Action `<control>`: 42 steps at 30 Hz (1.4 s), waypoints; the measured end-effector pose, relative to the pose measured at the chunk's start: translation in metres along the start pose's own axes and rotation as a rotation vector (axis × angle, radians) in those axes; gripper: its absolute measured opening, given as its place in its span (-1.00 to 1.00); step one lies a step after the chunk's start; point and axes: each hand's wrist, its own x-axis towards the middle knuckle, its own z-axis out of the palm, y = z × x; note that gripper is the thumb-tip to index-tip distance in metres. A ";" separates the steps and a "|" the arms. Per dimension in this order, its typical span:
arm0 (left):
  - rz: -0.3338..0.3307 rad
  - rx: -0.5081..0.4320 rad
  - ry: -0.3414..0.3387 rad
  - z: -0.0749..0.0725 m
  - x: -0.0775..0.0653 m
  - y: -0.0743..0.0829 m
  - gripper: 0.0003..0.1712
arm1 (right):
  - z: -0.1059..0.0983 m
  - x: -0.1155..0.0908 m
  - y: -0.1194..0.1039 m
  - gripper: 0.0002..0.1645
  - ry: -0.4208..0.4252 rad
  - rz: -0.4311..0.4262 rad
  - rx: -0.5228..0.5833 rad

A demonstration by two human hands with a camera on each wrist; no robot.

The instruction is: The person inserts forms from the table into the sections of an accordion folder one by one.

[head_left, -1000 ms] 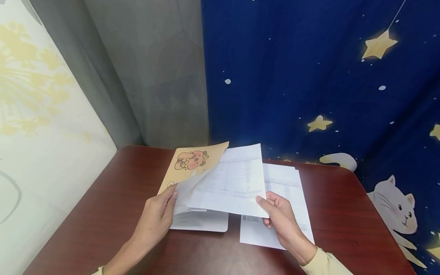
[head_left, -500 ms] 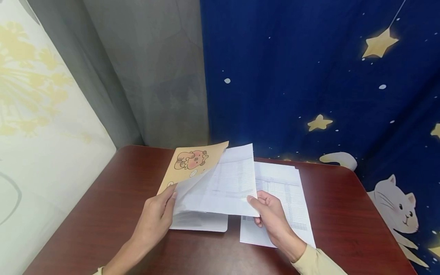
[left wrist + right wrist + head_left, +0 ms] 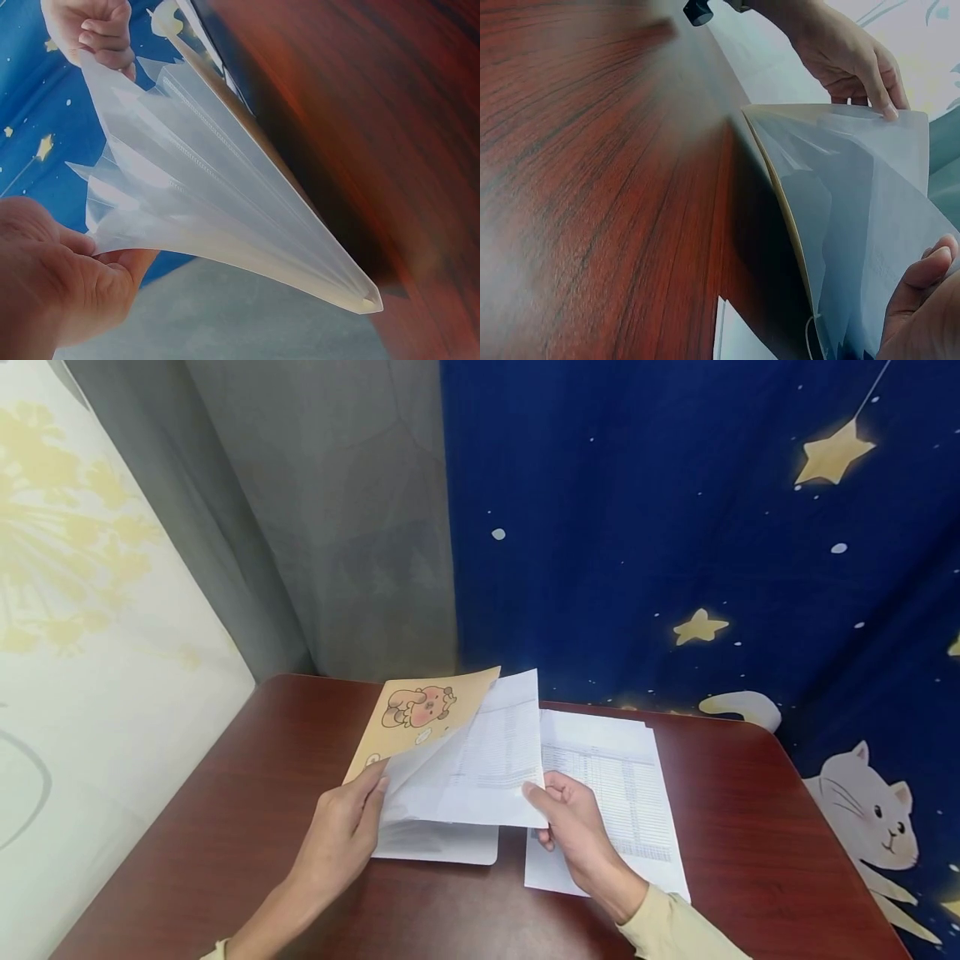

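A folder (image 3: 408, 693) with a tan cover and a cartoon animal lies at the table's left-middle, its cover lifted. Translucent pocket sheets (image 3: 202, 157) fan out inside it in the left wrist view. My left hand (image 3: 341, 827) pinches the raised cover's near corner, thumb on top. With my right hand (image 3: 581, 831) I pinch the near right corner of a printed sheet (image 3: 487, 752). That sheet's left part goes in under the cover, among the pockets; how deep it reaches is hidden. Beneath my right wrist, more printed sheets (image 3: 630, 793) lie flat on the table.
The dark red wooden table (image 3: 247, 793) bears everything. Behind it hang a grey curtain (image 3: 352, 527) and a blue curtain (image 3: 570, 568) with stars and a cat. A pale patterned wall (image 3: 90, 677) borders the left side.
My right hand has moved left with the printed sheet, which now reaches further under the cover. More of the loose sheets shows on the right. My left hand stays nearly still.
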 end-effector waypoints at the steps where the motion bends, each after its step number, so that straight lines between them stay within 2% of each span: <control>1: -0.001 0.001 -0.002 0.000 0.000 0.000 -0.66 | 0.001 0.000 0.000 -0.65 -0.002 0.002 0.002; 13: -0.003 0.036 0.012 -0.006 -0.002 0.000 -0.67 | 0.022 0.004 0.006 -0.65 -0.043 -0.013 0.010; 18: 0.006 0.074 0.039 -0.011 -0.004 -0.002 -0.72 | 0.033 0.004 0.007 -0.65 -0.082 -0.018 0.020; 23: 0.019 0.066 0.029 -0.010 -0.003 -0.003 -0.71 | 0.038 0.004 0.007 -0.63 -0.090 -0.032 0.017; 35: 0.032 0.032 0.012 -0.005 0.002 0.000 -0.71 | 0.046 0.009 0.007 -0.68 -0.057 -0.051 -0.022; 42: 0.028 0.024 0.004 -0.003 0.003 0.001 -0.72 | 0.055 0.013 0.007 -0.74 -0.055 -0.057 0.002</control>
